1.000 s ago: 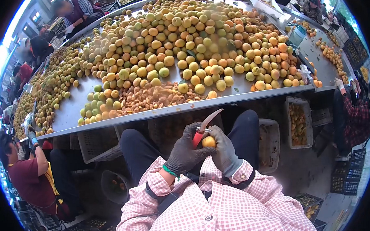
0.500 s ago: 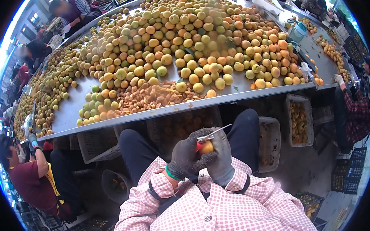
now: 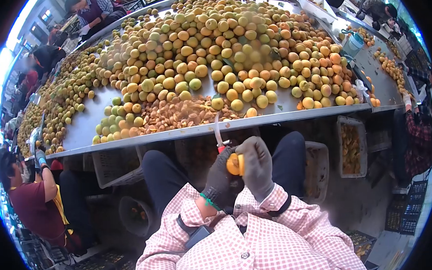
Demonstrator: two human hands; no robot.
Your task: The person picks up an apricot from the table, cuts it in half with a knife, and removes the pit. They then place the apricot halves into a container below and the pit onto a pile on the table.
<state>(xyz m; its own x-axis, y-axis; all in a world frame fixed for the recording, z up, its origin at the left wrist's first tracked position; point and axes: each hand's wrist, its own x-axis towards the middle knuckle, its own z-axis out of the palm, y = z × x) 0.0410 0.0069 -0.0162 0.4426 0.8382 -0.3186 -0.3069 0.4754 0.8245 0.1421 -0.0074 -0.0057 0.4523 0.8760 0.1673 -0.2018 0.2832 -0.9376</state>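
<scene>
My left hand (image 3: 223, 176), in a dark grey glove, is closed round a knife with a red handle (image 3: 221, 148). The knife's blade (image 3: 217, 129) points up toward the table edge. My right hand (image 3: 257, 166), in a lighter grey glove, pinches an apricot (image 3: 235, 164) that is cut, with orange flesh showing. The fruit sits between both hands, against the left fingers. Beyond them on the metal table (image 3: 152, 137) lie a heap of brown apricot pits (image 3: 176, 113) and a large pile of whole apricots (image 3: 187, 51).
Under the table stand a crate of cut fruit (image 3: 352, 147), a pale bin (image 3: 317, 171) by my right knee and another crate (image 3: 112, 167) at left. A bucket (image 3: 135, 216) is on the floor. Co-workers sit at left (image 3: 36, 203) and right (image 3: 416, 139).
The knife has swung from pointing right to pointing up. My right hand has shifted slightly up and turned, and the apricot now shows opened flesh.
</scene>
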